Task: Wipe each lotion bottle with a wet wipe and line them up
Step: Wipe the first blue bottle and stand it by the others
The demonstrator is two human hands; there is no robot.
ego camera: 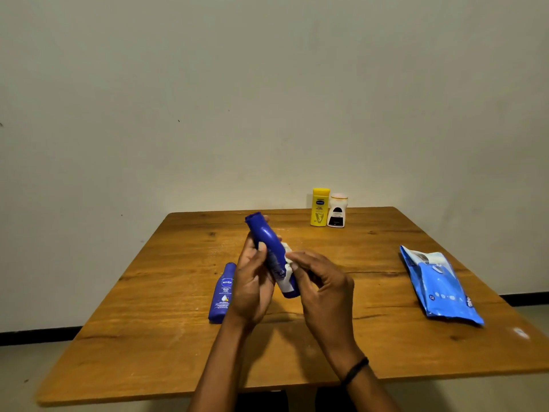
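Note:
My left hand [252,281] grips a dark blue lotion bottle [267,242], held tilted above the middle of the wooden table [371,346]. My right hand [320,283] pinches a white wet wipe [287,257] against the bottle's right side. A second blue lotion bottle [222,294] lies flat on the table just left of my left hand. At the far edge a yellow bottle [320,207] and a white bottle with a dark label [337,210] stand upright, side by side and touching.
A blue wet wipe pack [439,286] lies flat near the table's right edge. A plain wall rises close behind the table's far edge. Floor shows on both sides of the table.

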